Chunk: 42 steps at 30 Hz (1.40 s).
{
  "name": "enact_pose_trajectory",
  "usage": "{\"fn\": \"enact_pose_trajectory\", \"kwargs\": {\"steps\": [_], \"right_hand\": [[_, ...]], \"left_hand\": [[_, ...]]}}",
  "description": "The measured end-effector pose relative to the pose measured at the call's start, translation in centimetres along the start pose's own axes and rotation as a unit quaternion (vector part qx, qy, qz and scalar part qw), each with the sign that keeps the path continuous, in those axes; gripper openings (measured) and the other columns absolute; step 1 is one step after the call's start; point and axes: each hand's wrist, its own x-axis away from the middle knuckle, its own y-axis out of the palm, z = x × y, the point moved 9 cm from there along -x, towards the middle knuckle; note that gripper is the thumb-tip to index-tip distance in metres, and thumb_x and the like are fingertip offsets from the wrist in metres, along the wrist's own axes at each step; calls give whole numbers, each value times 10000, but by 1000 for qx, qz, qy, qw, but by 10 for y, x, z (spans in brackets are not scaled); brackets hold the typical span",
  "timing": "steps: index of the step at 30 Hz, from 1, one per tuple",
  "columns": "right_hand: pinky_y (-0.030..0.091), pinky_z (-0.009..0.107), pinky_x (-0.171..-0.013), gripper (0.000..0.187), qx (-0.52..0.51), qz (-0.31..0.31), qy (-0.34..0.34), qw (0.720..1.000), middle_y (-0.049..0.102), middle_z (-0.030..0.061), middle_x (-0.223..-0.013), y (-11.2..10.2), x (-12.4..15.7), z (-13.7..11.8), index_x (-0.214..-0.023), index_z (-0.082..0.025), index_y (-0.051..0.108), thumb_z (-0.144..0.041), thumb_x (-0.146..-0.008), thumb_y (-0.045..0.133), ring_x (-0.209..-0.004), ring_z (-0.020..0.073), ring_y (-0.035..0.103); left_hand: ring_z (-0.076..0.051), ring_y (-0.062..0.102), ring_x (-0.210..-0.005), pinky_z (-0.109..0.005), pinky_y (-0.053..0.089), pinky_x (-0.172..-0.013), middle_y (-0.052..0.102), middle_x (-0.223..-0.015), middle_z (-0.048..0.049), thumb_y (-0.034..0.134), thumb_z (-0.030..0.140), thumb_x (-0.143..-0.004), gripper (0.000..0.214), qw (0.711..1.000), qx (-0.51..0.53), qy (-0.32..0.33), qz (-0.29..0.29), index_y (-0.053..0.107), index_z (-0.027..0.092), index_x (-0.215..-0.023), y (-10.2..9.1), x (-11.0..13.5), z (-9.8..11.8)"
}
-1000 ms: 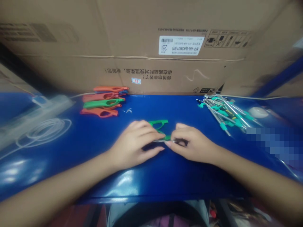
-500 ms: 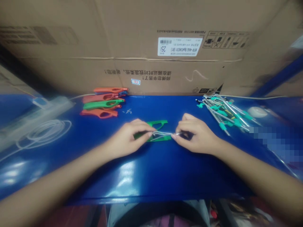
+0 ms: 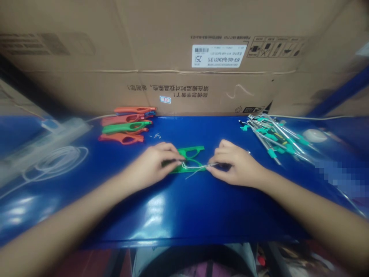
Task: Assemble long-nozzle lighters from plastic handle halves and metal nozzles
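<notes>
Thin white wires (image 3: 192,167) run between my two hands. My left hand (image 3: 158,161) is closed, its thumb and forefinger pinching the wires' left end. On the right, my right hand (image 3: 233,164) pinches a thin rod-like piece at the wires' other end; most of it is hidden by the fingers. A loose wire end sticks out down and to the left. Beneath the wires a green plastic handle shell (image 3: 192,151) lies on the blue table (image 3: 201,215), partly covered by my left hand.
Orange and green plastic handles (image 3: 123,127) are stacked at the back left, with small pins (image 3: 156,135) beside them. Metal rods with teal parts (image 3: 271,138) lie in a heap at right. A white cable coil (image 3: 57,157) and a power strip (image 3: 46,142) are at left. Cardboard (image 3: 115,88) stands behind.
My left hand has shifted slightly left and my right hand slightly left and down. The wires sag lower, and one loose end now hangs out toward the lower left.
</notes>
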Motion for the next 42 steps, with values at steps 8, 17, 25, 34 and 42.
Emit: {"fn": "enact_pose_trajectory", "kwargs": {"steps": [8, 17, 25, 34, 42], "right_hand": [[441, 329, -711, 252, 22, -25, 18, 999, 623, 69, -906, 15, 2, 8, -1110, -246, 775, -325, -961, 587, -881, 203, 530], [484, 341, -750, 337, 45, -102, -4, 994, 594, 102, -1034, 21, 3, 2, -1267, -236, 693, -307, -1031, 462, -985, 225, 537], [526, 361, -745, 565, 155, -179, -53, 970, 558, 166, -1206, 26, 12, -9, -1460, -201, 516, -58, -920, 430, -1007, 246, 557], [399, 293, -608, 452, 231, -153, -54, 959, 644, 112, -975, 20, 14, -12, -1315, -175, 648, -55, -904, 505, -812, 208, 584], [385, 346, -686, 301, 284, -151, -96, 942, 695, 126, -965, 21, 13, -24, -1126, -123, 711, -52, -912, 511, -796, 225, 599]], "left_hand": [[-167, 693, -805, -307, 572, -765, 723, -947, -66, 636, 155, -913, 183, 999, -34, 9, 5, 783, 179, -1020, 5, 5, 0], [-167, 695, -769, -295, 569, -724, 736, -915, -61, 638, 145, -914, 180, 999, -48, 8, -4, 793, 184, -997, 7, 5, 1], [-174, 699, -796, -299, 568, -745, 736, -945, -63, 633, 141, -916, 191, 999, -50, 0, -11, 790, 184, -1015, 9, 4, 1], [-171, 691, -780, -289, 562, -720, 731, -901, -59, 623, 138, -914, 210, 999, -44, 6, -4, 789, 192, -1030, 10, 2, 5], [-168, 701, -779, -280, 567, -722, 754, -920, -67, 662, 142, -897, 196, 1000, -17, -8, 25, 778, 177, -1051, 10, 0, 2]]}}
